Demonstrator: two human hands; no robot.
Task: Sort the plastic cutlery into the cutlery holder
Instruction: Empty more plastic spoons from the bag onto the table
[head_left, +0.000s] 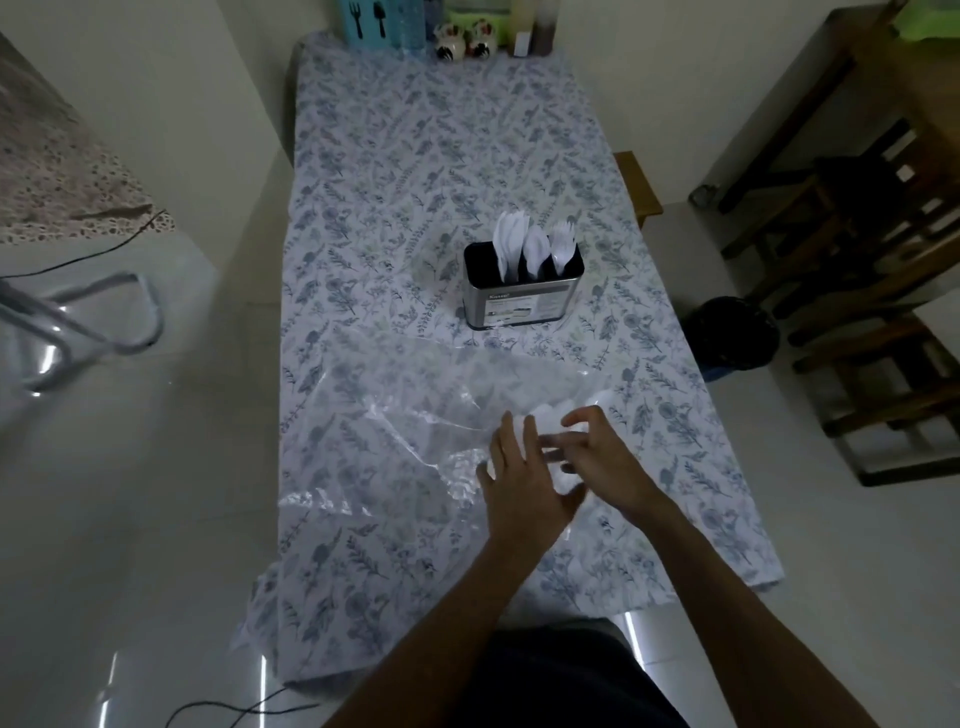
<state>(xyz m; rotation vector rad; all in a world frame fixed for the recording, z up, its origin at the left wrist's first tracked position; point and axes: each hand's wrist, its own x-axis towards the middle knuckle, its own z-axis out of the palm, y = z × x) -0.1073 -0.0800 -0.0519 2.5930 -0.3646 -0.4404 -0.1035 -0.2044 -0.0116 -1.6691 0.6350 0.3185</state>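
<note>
While both hands work near the front edge, the scene reads like this:

Holder: the cutlery holder (523, 291) stands upright in the middle of the tabletop (395, 156), well apart from the hands. It seems placed there so that the near area stays open for sorting.

Sorted pieces: white cutlery (535, 247) stands in the holder in three groups, heads up. The right group looks like forks; the other two I cannot name with certainty.

Loose pieces: a small white heap of plastic cutlery (558, 415) lies near the front of the tabletop, partly hidden by the hands. The single pieces are too blurred to tell apart.

Bag: a clear plastic bag (395, 436) lies flat and crumpled beside the heap, on its left side, probably the packing of the cutlery.

Left hand: the left hand (522, 478) lies over the heap with fingers (511, 431) spread and released, as if to steady the heap.

Right hand: the right hand (605, 457) has its fingers (579, 418) curled onto the white pieces. Whether they already pinch one I cannot tell.

Step in hand: I judge that the person is picking the next pieces from the heap.

Progress: much is already in the holder; some is not yet sorted.
</note>
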